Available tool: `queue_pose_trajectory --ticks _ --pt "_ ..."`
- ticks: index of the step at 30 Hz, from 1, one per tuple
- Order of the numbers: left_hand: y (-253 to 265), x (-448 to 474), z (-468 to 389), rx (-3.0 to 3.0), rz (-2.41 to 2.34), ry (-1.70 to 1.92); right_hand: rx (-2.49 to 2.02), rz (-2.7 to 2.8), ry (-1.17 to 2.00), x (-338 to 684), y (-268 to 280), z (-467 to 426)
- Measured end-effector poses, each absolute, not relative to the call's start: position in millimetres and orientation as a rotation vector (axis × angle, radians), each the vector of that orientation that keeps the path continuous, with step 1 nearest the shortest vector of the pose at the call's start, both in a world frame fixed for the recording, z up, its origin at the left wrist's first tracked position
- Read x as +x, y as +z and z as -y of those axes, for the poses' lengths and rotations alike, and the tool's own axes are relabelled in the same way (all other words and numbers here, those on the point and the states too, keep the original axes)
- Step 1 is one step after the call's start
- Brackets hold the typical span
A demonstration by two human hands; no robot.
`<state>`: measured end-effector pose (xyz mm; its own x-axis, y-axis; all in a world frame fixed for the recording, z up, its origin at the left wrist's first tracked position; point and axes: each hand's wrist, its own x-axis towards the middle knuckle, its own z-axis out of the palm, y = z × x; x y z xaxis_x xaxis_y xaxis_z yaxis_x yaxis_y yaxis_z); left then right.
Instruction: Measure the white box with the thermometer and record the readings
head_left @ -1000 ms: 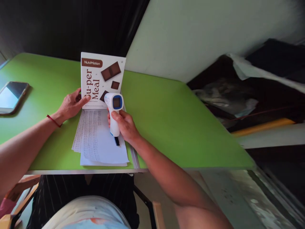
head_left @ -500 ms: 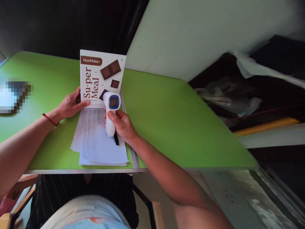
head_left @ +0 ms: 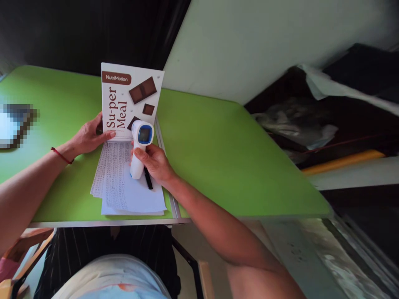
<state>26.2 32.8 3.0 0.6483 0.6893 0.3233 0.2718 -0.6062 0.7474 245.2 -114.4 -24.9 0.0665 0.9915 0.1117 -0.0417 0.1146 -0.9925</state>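
Note:
My left hand (head_left: 92, 135) grips the lower left corner of a white box (head_left: 120, 101) printed with brown chocolate pieces and "Su-per Meal", its thumb on the front. The box stands upright on the table. In my right hand (head_left: 156, 163) is a white infrared thermometer (head_left: 137, 166) with a blue-rimmed screen, held upright by its handle just in front of the box's lower right part. Beneath that hand lie sheets of paper (head_left: 137, 199) covered in rows of small writing, with a black pen (head_left: 148, 179) on top, partly hidden by my fingers.
The green folding table (head_left: 224, 166) has a metal seam down its middle. At the left lies a blurred-out object with a brown edge (head_left: 25, 128). A dark panel and a pale wall (head_left: 249, 41) stand behind. A shelf with a plastic bag (head_left: 293, 124) is at the right.
The whole view has shifted slightly. The thermometer has moved a little to the left against the box, and its screen has turned darker. Both hands keep their holds.

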Motion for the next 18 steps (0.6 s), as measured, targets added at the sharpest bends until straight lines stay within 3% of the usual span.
queue_pose_trajectory --ticks 18 --pt "2.3 22.5 -33.8 2.247 -0.803 0.775 -1.112 1.188 1.123 242.7 -19.9 117.9"
